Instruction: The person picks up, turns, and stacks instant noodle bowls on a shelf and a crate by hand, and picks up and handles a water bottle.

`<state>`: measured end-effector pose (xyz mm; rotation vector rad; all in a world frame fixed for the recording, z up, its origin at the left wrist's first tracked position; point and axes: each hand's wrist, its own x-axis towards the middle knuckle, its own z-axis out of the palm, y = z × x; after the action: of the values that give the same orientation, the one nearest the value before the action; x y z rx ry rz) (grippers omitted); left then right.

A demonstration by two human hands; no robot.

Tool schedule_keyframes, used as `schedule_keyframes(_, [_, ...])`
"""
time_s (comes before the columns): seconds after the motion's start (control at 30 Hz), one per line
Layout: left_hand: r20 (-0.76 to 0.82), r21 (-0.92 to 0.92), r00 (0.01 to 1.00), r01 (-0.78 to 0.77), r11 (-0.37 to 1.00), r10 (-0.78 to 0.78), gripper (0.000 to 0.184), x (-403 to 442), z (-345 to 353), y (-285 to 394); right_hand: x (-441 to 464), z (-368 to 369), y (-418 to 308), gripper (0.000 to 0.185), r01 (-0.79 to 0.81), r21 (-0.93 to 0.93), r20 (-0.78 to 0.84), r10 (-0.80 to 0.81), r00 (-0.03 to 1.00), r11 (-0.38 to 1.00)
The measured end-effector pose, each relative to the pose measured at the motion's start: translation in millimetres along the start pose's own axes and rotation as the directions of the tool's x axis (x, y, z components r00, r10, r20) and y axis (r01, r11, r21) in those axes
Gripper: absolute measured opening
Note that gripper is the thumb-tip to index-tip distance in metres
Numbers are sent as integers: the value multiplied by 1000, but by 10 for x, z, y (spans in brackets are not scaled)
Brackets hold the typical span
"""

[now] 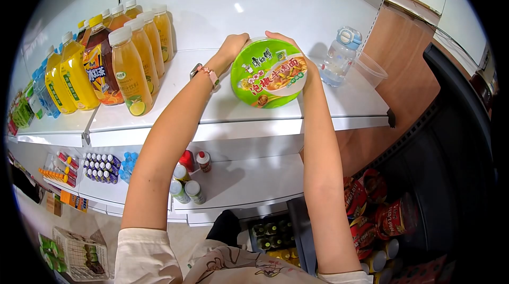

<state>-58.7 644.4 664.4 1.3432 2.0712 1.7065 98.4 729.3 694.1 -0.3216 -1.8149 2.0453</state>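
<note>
Noodle tub (269, 73) is between both hands over the upper shelf (175, 96), right of the juice bottles (131, 80), left of the water bottle (341, 57). Whether its base touches the shelf, cannot tell.

Lid is tilted toward the wearer, print readable. Two-handed hold probably suits a wide, round body, keeping it level side to side. Bottles stand upright in close rows, likely to save space and show labels.

Left hand (232, 49): curled, closed against the tub's left side. Right hand (290, 44): fingers partly bent, pressed around the far right side. Most fingertips hidden behind the lid.
</note>
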Motion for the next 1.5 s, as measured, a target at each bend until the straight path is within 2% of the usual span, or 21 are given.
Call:
schedule_keyframes(0.27, [-34, 44, 999, 2, 999, -1, 36, 30, 12, -21, 146, -83, 37, 33, -75, 25, 10, 74, 997, 997])
schedule_keyframes(0.37, [11, 45, 1000, -23, 999, 23, 36, 43, 11, -31, 135, -76, 32, 35, -49, -6, -7, 49, 999, 999])
schedule_keyframes(0.57, [25, -64, 999, 32, 997, -31, 35, 22, 17, -17, -24, -3, 13, 36, 96, -36, -1, -96, 995, 995])
schedule_keyframes(0.67, [28, 26, 1000, -13, 1000, 12, 35, 22, 3, -15, 3, -11, -3, 37, 5, 6, 4, -5, 1000, 1000])
schedule_keyframes(0.77, [26, 20, 1000, -16, 1000, 15, 35, 43, 8, -23, 56, -43, 13, 35, -36, 11, 0, 36, 999, 999])
schedule_keyframes(0.87, [46, -96, 998, 36, 995, -32, 35, 33, 12, -23, -1, -31, 16, 34, 19, 20, -9, -19, 1000, 1000])
schedule_keyframes(0.97, [30, -110, 998, 51, 993, -48, 34, 11, 22, 9, -26, -10, 6, 34, 21, 40, -13, -20, 1000, 999])
schedule_keyframes(1.13, [35, -66, 999, 43, 997, -41, 34, 2, 15, 20, -75, 4, 23, 35, 122, -24, -2, -122, 992, 992])
schedule_keyframes(1.2, [35, -63, 999, 40, 997, -37, 33, 2, 8, 19, -38, -21, 27, 36, 95, -32, 5, -95, 995, 995])
schedule_keyframes(1.27, [39, -57, 999, 37, 998, -35, 33, 10, 1, 8, 131, -107, 46, 36, -10, -18, 8, 10, 1000, 1000])
schedule_keyframes(1.37, [44, -118, 998, 38, 992, -33, 33, 45, 3, -55, 201, -157, 69, 38, -14, -19, 57, 16, 998, 1000])
schedule_keyframes(1.5, [48, -207, 996, 79, 975, -71, 32, 96, 17, -98, 219, -205, 120, 41, 64, -39, 42, -62, 997, 997])
